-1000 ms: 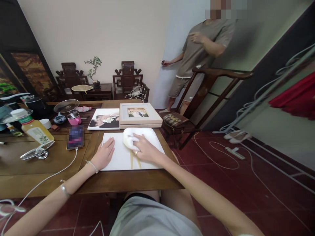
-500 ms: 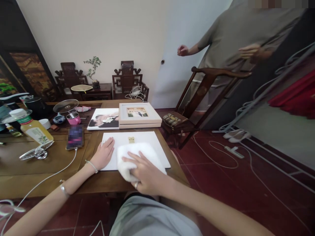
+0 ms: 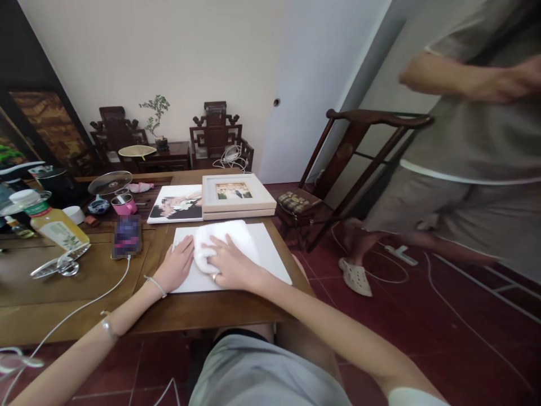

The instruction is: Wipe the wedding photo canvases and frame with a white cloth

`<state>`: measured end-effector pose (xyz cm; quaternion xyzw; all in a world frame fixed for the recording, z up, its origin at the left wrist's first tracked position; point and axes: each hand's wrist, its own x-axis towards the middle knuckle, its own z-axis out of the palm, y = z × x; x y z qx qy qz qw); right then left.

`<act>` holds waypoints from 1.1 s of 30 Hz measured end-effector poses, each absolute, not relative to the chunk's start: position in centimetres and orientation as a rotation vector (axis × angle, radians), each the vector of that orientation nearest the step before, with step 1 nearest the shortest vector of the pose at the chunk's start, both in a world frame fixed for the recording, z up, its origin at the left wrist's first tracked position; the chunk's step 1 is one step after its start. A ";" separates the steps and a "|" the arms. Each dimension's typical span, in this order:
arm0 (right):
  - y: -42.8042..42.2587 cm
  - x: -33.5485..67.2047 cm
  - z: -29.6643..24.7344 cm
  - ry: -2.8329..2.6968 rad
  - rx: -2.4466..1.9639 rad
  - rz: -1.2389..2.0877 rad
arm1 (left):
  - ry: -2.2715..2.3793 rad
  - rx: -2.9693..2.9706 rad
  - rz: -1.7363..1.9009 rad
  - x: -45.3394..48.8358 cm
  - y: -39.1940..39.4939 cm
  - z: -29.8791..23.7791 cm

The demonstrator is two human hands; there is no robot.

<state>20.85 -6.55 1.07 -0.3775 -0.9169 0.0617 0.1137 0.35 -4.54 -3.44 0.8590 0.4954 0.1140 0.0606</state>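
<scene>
1. The folded white cloth (image 3: 243,242) has slid from the lower edge of the white panel (image 3: 273,268) up and leftward to its upper middle, and the right hand (image 3: 231,266) has travelled with it. The other person (image 3: 465,141) has walked from behind the wooden chair (image 3: 350,146) to the right side of the frame.
2. From where I stand, that right hand has hold of the cloth at the centre of the frame, fingers spread over its top and pressing it onto the panel.
3. The left hand (image 3: 180,264) lies open, palm down and fingers together, on the panel's left edge, its fingertips just beside the cloth.
4. The panel lies flat at the near right corner of the wooden tabletop (image 3: 84,310).
5. Just above it in the frame sits a pale framed photograph (image 3: 237,194), touching a photo print (image 3: 181,203) on its left.
6. Left of the hands I see a smartphone (image 3: 127,237) on a white cable, a metal tool (image 3: 63,262), a bottle of yellow liquid (image 3: 57,225) and a pink mug (image 3: 124,205).
7. On the chair's seat, right of the tabletop, rests a plaid bag (image 3: 298,201).
</scene>
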 end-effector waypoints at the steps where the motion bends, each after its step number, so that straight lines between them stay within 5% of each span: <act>1: -7.7 20.9 1.1 -2.706 -1.097 0.186 | 1.501 2.600 0.338 0.4 -4.6 -3.4; 10: -16.0 21.7 2.6 -2.798 -0.961 0.416 | 1.495 2.638 0.344 0.2 -4.6 -3.6; 20: -6.2 21.5 2.3 -2.589 -1.328 0.168 | 1.486 2.589 0.412 0.2 -4.5 -4.0; 25: -3.6 19.4 2.6 -2.540 -1.422 0.100 | 1.435 2.337 0.779 0.2 -4.2 -3.1; 33: -7.9 17.5 2.1 -2.856 -0.739 0.198 | 1.489 1.834 1.245 -0.1 -4.1 -1.7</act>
